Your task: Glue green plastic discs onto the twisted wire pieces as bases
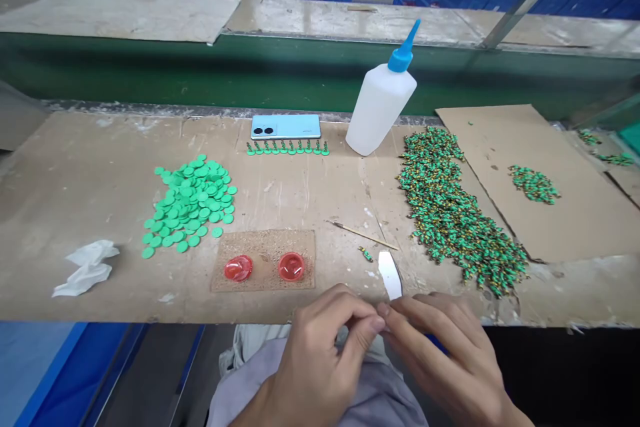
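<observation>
Just over the table's front edge, my left hand (327,347) is closed, its thumb and forefinger pinched together. My right hand (445,350) meets it there, fingertips pressed close to the left ones. Whatever lies between the fingertips is too small or hidden to name. A white, blade-like flat piece (389,273) shows just beyond the right fingertips; whether they touch it I cannot tell. Nearby lie one small green figure (366,254) and a thin wooden stick with a dark tip (363,235). Two red caps (291,267) with wet-looking contents rest on a brown board (265,243).
Green discs (193,203) are heaped on the left, beside crumpled tissue (89,267). A large pile of small figures (450,207) spreads rightward, near cardboard (565,213). Behind stand a blue-capped bottle (380,107), a light-blue phone (295,125) and a row of figures on discs (283,148).
</observation>
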`<state>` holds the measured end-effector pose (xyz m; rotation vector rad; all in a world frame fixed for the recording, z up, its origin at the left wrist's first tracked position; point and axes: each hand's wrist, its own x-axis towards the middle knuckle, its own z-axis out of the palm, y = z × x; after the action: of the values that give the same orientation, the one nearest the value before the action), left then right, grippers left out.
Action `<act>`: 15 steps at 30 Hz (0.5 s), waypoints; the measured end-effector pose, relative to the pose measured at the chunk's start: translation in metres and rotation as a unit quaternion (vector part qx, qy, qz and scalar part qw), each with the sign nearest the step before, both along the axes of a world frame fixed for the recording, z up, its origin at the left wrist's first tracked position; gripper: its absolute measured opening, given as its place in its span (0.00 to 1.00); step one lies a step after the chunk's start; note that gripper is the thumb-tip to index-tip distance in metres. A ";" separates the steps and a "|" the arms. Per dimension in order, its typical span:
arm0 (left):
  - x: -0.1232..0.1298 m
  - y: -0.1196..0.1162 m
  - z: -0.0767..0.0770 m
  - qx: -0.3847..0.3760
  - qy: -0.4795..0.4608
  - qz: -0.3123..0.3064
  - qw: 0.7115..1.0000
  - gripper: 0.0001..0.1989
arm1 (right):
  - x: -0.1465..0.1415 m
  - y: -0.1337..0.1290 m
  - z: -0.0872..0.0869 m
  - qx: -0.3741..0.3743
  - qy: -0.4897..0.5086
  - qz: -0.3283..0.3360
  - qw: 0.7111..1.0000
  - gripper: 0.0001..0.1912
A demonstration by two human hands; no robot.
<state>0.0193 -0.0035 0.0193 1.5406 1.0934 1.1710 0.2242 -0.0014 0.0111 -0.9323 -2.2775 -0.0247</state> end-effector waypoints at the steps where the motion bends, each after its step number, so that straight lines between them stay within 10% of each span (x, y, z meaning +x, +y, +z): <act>1: 0.000 0.000 0.000 0.011 0.005 0.000 1.000 0.11 | 0.000 0.001 0.001 -0.003 0.003 0.014 1.000 0.14; 9: -0.013 -0.013 0.007 0.048 -0.005 0.087 0.995 0.14 | -0.003 0.024 0.009 0.031 0.007 0.028 0.999 0.09; 15: -0.027 -0.020 0.003 0.000 -0.024 0.062 0.998 0.16 | 0.013 0.051 -0.013 -0.011 -0.046 -0.122 0.991 0.10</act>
<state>-0.0075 -0.0233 0.0220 1.4537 1.1705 1.2850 0.2368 0.0498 -0.0021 -1.2407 -2.2369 -0.1518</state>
